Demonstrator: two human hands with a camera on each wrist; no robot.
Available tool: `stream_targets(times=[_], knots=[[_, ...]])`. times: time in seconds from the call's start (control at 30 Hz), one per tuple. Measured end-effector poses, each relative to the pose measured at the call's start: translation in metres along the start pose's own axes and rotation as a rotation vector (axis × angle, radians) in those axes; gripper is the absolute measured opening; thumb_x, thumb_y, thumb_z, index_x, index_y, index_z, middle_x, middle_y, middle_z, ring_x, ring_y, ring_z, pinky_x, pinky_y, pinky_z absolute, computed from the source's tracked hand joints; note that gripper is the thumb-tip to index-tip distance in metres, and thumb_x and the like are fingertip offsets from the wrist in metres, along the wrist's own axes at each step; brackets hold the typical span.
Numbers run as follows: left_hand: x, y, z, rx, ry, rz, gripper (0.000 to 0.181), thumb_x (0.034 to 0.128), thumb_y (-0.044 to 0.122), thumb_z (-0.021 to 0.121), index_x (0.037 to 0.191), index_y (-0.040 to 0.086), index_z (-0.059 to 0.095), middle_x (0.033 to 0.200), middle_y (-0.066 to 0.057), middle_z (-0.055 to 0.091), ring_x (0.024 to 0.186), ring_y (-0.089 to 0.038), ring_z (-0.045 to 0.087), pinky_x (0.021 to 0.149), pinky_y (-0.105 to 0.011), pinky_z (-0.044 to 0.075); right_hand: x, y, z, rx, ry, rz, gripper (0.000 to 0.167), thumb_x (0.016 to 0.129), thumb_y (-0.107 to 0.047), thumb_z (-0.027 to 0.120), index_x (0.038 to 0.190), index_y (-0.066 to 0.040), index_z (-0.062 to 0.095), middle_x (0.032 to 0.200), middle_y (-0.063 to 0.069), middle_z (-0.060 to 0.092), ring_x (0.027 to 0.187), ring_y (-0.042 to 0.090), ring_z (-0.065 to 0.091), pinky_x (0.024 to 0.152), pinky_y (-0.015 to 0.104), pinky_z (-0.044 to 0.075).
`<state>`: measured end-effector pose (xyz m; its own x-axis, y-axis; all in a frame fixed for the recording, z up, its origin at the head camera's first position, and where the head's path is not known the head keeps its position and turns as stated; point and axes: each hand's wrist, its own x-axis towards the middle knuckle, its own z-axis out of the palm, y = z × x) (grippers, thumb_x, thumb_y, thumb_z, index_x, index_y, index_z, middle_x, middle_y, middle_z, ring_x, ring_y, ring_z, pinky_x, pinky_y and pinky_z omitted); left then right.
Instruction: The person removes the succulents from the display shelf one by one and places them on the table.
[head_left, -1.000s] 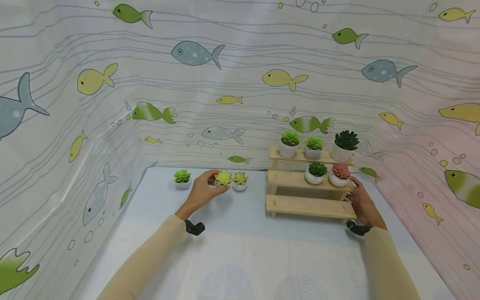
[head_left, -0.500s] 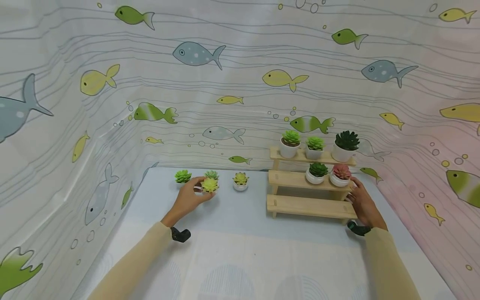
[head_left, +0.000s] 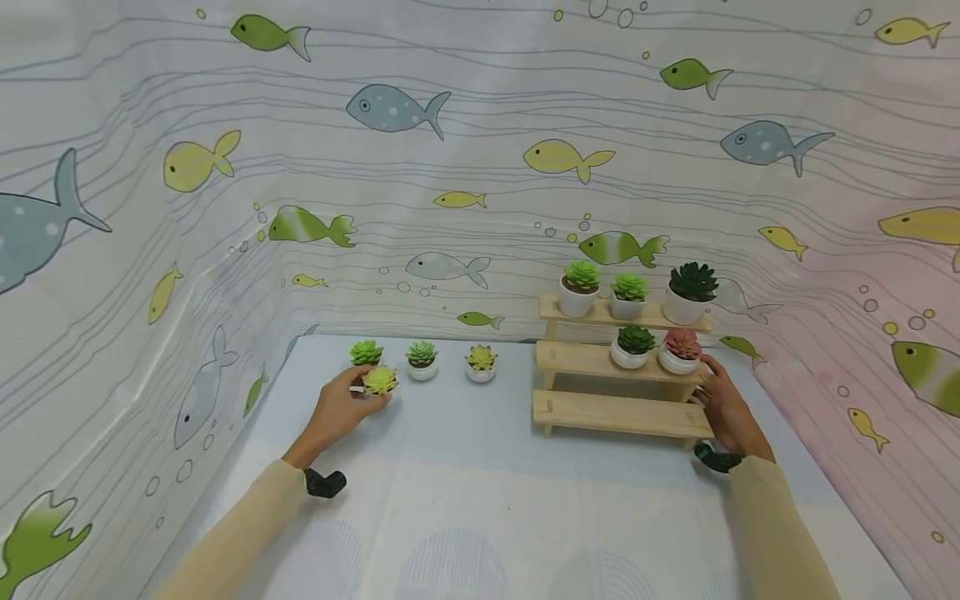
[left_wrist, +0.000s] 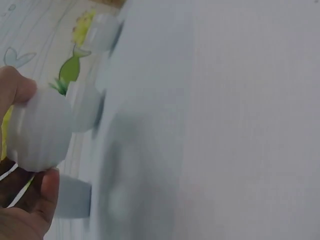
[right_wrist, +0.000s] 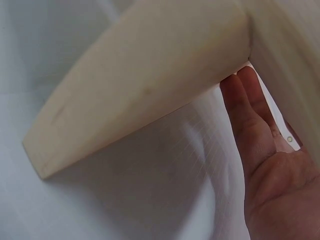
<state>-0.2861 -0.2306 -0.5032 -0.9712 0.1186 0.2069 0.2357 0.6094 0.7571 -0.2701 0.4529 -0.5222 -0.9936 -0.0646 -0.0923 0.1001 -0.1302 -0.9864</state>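
Shifted leftward since the earlier frame, the left hand [head_left: 333, 415] has fingers clamped on the yellow succulent [head_left: 380, 381], left of centre, likely light, stiff and best held round its pot [left_wrist: 40, 130], while the right hand [head_left: 723, 408], grip unclear, meets the wooden stand [head_left: 622, 414] at right.

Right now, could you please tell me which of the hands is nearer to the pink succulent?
Right. The right hand is at the right end of the wooden stand, close to the pink succulent; the left hand is far left of it, holding a yellow-green succulent.
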Motion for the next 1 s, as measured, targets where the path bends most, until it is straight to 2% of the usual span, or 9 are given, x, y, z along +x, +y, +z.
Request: stream_targets(times=[0.17,0.47,0.67,1.0], knots=[[-0.009,-0.015,-0.013,0.026,0.014,-0.024,0.074,0.0867,0.039,0.085,0.145,0.003,0.054,0.126,-0.015,0.062,0.109,-0.029,0.062,0.090,-0.042,0.056,0.001,0.000,0.000,-0.003,0.009,0.013,0.047,0.113,-0.039,0.037,0.152,-0.048,0.013,0.164,0.006,0.011,0.143,0.027,0.023,0.090,0.024,0.043],[-0.022,-0.037,-0.032,0.088,0.009,-0.070,0.075,0.0878,0.038,0.084,0.144,0.000,0.053,0.126,-0.020,0.064,0.105,-0.031,0.065,0.083,-0.033,0.055,-0.001,-0.003,0.003,0.010,0.015,0.032,0.047,0.113,-0.039,0.037,0.151,-0.049,0.012,0.163,0.006,0.011,0.143,0.027,0.022,0.089,0.024,0.044],[-0.027,-0.039,-0.037,0.097,-0.003,-0.096,0.076,0.0884,0.037,0.083,0.145,-0.002,0.051,0.126,-0.024,0.063,0.100,-0.031,0.067,0.081,-0.036,0.056,-0.003,-0.004,0.004,0.021,0.018,0.031,0.048,0.112,-0.039,0.039,0.152,-0.048,0.014,0.161,0.004,0.016,0.140,0.025,0.026,0.088,0.022,0.045],[-0.031,-0.039,-0.037,0.091,-0.037,-0.121,0.078,0.0883,0.041,0.083,0.146,-0.001,0.051,0.127,-0.024,0.062,0.103,-0.033,0.067,0.087,-0.046,0.056,-0.001,-0.002,0.002,0.046,0.013,0.007,0.046,0.113,-0.037,0.039,0.152,-0.046,0.016,0.158,0.003,0.020,0.130,0.016,0.036,0.086,0.022,0.049]])
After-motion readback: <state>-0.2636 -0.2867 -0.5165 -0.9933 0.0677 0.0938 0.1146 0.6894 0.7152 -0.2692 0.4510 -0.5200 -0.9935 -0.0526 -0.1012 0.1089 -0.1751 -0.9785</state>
